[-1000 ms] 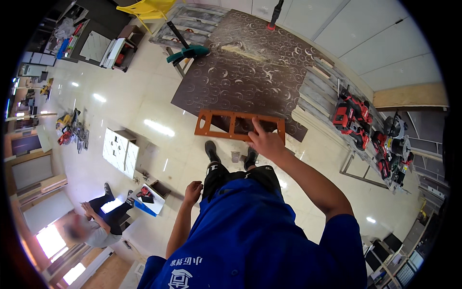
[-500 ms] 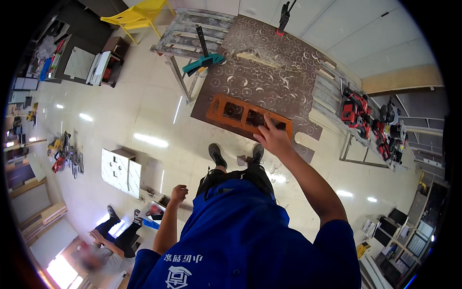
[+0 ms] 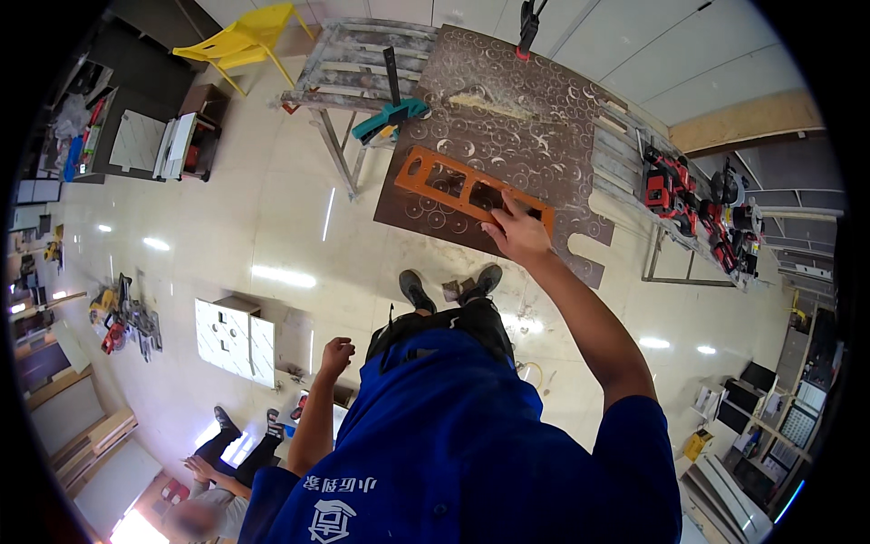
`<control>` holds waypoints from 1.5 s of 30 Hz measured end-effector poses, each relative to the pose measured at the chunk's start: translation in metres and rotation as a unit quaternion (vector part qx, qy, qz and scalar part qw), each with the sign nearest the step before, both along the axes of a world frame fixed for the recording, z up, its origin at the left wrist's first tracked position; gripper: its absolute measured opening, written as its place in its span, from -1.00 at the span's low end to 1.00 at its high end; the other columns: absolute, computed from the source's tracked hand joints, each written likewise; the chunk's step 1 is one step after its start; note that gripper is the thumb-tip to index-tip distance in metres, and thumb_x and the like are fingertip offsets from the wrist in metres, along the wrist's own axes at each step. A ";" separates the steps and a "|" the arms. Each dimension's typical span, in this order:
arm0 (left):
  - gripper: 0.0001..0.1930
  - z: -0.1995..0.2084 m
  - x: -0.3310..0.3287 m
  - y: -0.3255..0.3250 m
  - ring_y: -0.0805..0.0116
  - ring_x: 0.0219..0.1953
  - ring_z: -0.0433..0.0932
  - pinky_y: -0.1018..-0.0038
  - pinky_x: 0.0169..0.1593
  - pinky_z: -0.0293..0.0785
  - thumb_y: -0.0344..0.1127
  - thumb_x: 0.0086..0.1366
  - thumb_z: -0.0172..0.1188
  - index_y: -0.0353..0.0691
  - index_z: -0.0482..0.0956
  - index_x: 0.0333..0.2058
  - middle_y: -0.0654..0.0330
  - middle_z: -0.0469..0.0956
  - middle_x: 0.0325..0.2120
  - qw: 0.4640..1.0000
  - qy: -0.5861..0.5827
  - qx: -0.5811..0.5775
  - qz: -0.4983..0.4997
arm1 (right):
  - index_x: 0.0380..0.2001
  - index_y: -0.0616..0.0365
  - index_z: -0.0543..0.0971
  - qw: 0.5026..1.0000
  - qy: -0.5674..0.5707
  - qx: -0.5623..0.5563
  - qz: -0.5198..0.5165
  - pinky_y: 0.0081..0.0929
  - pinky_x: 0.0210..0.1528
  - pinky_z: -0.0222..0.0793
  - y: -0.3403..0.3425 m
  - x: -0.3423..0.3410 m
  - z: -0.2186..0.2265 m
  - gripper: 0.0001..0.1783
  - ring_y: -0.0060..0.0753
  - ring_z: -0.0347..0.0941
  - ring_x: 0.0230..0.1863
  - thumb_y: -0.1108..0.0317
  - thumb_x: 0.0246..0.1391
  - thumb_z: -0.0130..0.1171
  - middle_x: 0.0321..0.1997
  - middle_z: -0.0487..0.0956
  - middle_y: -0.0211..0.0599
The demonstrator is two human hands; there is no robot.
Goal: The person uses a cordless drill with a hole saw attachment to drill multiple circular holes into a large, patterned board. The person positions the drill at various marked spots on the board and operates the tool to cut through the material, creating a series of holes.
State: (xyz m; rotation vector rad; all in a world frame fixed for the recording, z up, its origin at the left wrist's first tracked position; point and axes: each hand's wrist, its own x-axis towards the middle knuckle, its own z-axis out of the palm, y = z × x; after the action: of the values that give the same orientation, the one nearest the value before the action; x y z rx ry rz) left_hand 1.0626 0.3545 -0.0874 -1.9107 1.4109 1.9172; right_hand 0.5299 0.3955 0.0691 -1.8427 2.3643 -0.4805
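My right hand (image 3: 524, 238) reaches over the brown board (image 3: 489, 68) to the near right part of an orange template (image 3: 468, 190). This flat frame has rectangular cut-outs and a rounded opening at its left end. The index finger points over its right-hand cut-out, with the thumb apart from it; whether the fingertips press on the frame is hard to see. My left hand (image 3: 337, 355) hangs low beside my body over the floor, its fingers loosely curled and nothing visible in them. Ring-shaped marks cover the board.
Slatted stands (image 3: 362, 59) support the board. A teal clamp-like tool (image 3: 390, 118) lies at its left edge, a black clamp (image 3: 527, 32) at its far edge. Red power tools (image 3: 671, 190) sit at right. A yellow chair (image 3: 243, 41) stands far left; a seated person (image 3: 213, 490) is lower left.
The whole view has shifted slightly, so the board and the template appear a little further right. My right hand stays at the template's right part, and my left hand still hangs low.
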 end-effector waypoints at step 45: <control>-0.67 -0.041 0.021 0.051 0.29 -0.25 0.62 0.45 -0.15 0.57 -0.33 0.24 0.20 -0.44 0.55 -0.09 -0.03 0.63 -0.26 0.995 0.002 -0.003 -0.098 | -0.18 -0.02 0.63 0.998 0.001 0.030 0.050 -0.25 -0.38 0.56 0.054 0.012 -0.002 -0.60 -0.08 0.62 -0.36 -0.07 0.12 0.15 0.35 0.27 -0.05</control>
State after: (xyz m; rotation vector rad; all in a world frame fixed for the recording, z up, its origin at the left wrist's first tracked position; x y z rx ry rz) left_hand 1.0834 0.4057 -0.1287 -1.6988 1.5441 1.8285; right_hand 0.5414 0.4498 0.0668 -1.9258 2.2481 -0.3932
